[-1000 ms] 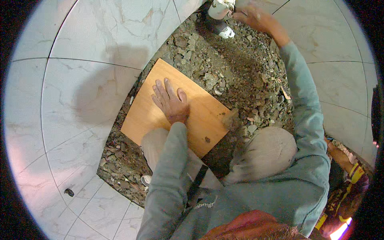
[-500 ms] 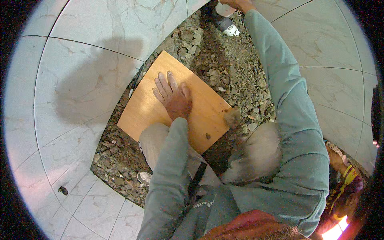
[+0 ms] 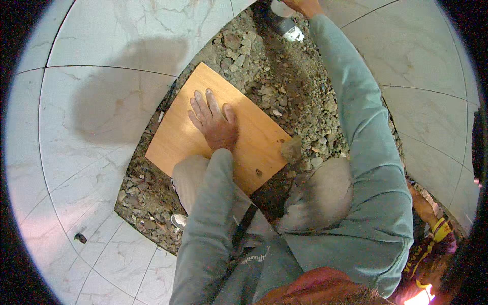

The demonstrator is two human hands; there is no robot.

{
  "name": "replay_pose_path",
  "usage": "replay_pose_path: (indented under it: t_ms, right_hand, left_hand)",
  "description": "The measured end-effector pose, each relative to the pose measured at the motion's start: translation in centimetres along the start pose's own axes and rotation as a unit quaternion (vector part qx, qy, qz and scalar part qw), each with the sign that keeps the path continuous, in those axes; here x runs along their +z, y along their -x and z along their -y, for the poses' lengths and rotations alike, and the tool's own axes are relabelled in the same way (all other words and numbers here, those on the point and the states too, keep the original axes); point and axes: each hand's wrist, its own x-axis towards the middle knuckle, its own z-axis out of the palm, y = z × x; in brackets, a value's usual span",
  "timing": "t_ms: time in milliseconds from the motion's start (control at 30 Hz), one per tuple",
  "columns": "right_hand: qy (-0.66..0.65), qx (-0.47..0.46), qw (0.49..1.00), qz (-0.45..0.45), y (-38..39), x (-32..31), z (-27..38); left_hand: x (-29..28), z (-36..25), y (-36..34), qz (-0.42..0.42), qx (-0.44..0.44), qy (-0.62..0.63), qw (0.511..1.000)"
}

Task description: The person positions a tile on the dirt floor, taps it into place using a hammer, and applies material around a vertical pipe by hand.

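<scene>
My left hand [image 3: 216, 122] lies flat, fingers spread, on a square light-wood board [image 3: 254, 132] that rests on broken rubble and soil in a gap among tiles. Its near edge is by my knees. At the top edge of the view, my right hand [image 3: 304, 7] reaches to a white cylindrical object [image 3: 281, 10]; its fingers are partly cut off, so their grip is unclear. Just below that is a dark cylinder with a white patch [image 3: 292, 32].
Pale marble-patterned tiles [image 3: 101, 101] border the rubble [image 3: 239, 56]. A small dark piece [image 3: 80, 238] lies on the tiles at lower left. Another person [image 3: 432, 234] in yellow and maroon clothing is at lower right, beside a bright glowing patch.
My right arm has stretched farther up, and that hand has moved onto the top of the white cylinder at the view's edge. My left hand stays flat on the board.
</scene>
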Motion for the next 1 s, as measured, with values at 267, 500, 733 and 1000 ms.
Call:
replay_pose_path:
  t_ms: [267,500,733,1000]
  right_hand:
    - [0.014,-0.058,0.992,-0.112,-0.4,0.1,0.3]
    - [-0.041,-0.077,0.989,-0.116,-0.6,-0.4,0.4]
    - [-0.012,-0.059,0.987,-0.149,-0.8,-0.5,1.7]
    - [-0.066,-0.076,0.993,0.062,-2.3,-1.2,-1.8]
  left_hand:
    - [0.2,0.3,-0.2,-0.011,0.02,0.003,1.0]
    - [0.0,0.0,-0.1,0.012,0.014,0.001,1.0]
    - [0.1,0.0,-0.3,-0.009,0.015,-0.009,1.0]
    - [0.3,-0.1,-0.2,-0.032,0.015,-0.021,0.999]
